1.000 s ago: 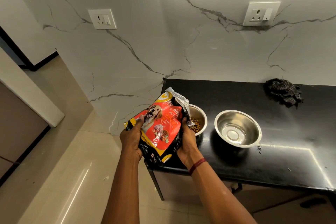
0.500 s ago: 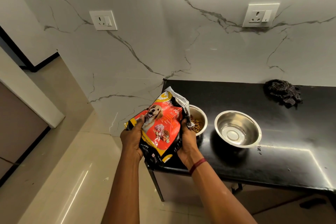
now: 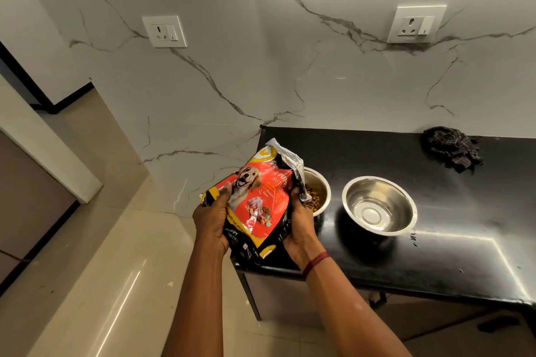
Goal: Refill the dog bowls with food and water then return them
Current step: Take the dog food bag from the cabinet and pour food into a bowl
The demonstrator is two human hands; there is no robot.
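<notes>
The dog food bag [image 3: 255, 206] is gripped by the left hand [image 3: 211, 220] and right hand [image 3: 300, 223], its open top tilted over the kibble bowl [image 3: 320, 191]; the second bowl [image 3: 378, 206] sits just beside on the counter [image 3: 435, 255].

both hands [image 3: 300, 222] gripping tilted dog food bag [image 3: 255, 206], open mouth over kibble bowl [image 3: 319, 191], empty steel bowl [image 3: 378, 206] beside it

Home kitchen (marble wall [image 3: 261, 81], black counter [image 3: 435, 255])

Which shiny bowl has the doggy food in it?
The steel bowl beside the dog food bag, at the counter's left end: brown kibble lies inside. The other steel bowl, to its right, has no kibble.
</notes>
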